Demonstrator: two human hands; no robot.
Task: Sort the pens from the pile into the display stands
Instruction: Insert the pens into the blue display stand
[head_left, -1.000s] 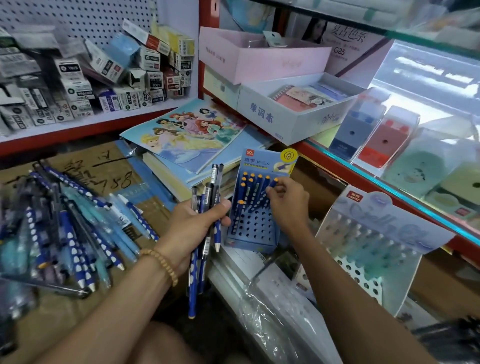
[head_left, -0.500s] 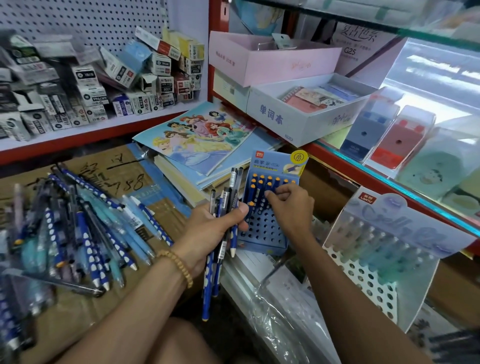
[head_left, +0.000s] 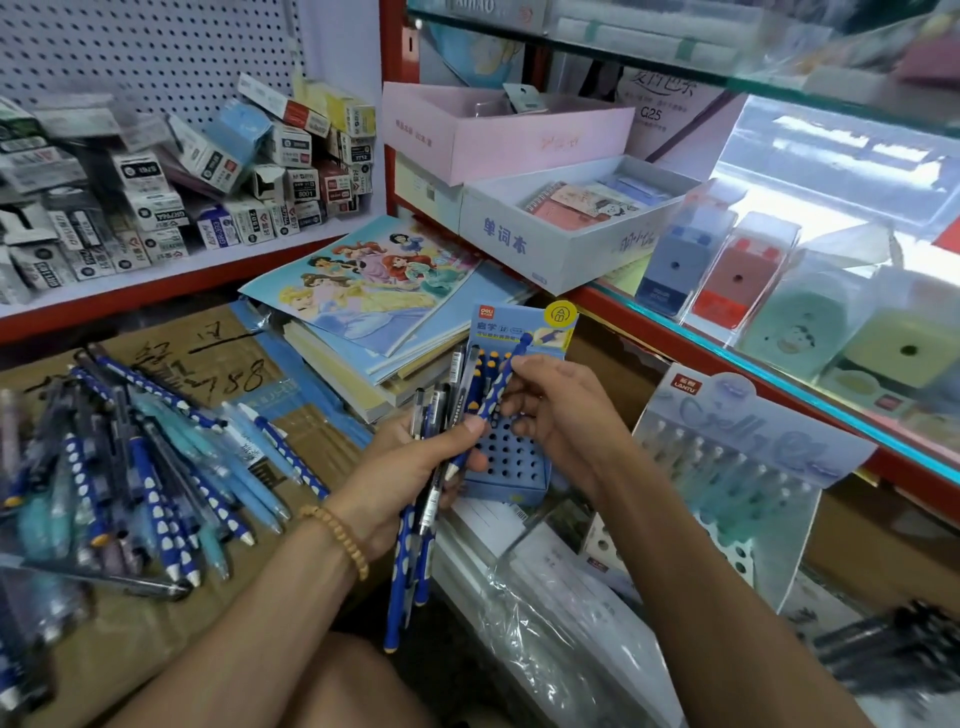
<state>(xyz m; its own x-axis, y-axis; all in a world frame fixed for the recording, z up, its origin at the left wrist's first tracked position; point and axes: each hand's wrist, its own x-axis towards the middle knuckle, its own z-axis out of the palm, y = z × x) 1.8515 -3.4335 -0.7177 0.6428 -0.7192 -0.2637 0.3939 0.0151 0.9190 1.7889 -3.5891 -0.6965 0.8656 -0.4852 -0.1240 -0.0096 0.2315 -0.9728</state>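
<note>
The right hand (head_left: 561, 410), a moment ago pressing pens into the blue stand (head_left: 511, 457), now pinches one dotted pen (head_left: 498, 384) at its twelve o'clock. The left hand (head_left: 415, 467) grips a bundle (head_left: 426, 499); the pile (head_left: 130, 467) lies at nine o'clock.

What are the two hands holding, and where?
The left hand grips a bunch of pens mid-barrel. The right hand pinches one blue dotted pen near its top.

Bare forearms — a tan beaded bracelet (head_left: 340, 535) on the left wrist
</note>
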